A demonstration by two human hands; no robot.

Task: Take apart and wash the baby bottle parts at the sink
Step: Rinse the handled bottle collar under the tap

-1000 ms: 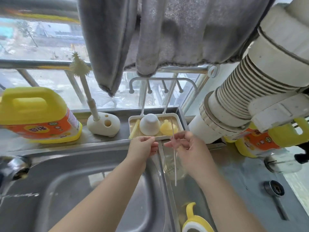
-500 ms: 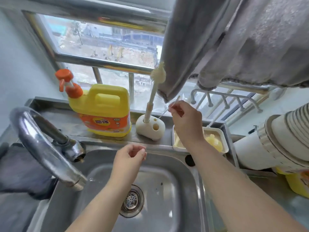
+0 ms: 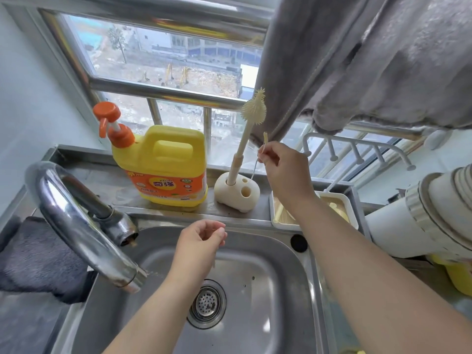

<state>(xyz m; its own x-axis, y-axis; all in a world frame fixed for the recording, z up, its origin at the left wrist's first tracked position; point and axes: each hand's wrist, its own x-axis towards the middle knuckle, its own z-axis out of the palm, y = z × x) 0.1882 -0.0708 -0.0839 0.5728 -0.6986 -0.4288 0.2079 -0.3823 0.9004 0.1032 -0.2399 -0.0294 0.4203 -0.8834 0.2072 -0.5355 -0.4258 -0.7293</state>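
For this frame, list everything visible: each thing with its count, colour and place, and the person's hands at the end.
Stainless steel sink: one, silver, centre foreground; round drain strainer in its floor.
Chrome faucet: one, silver, left, spout over the basin.
Yellow detergent jug with orange pump: one, on the ledge behind the sink.
Cream brush holder: one, ledge right of the jug, holding a cream spiky bottle brush.
Thin straw brush: one, pale yellow handle, pinched by the right hand above the holder.
White tray: one, ledge right, yellowish parts inside.
Grey towels: hanging top right.
Dark cloth: one, left counter.
Left hand: over the basin, fingers loosely curled.
Right hand: raised above the ledge.
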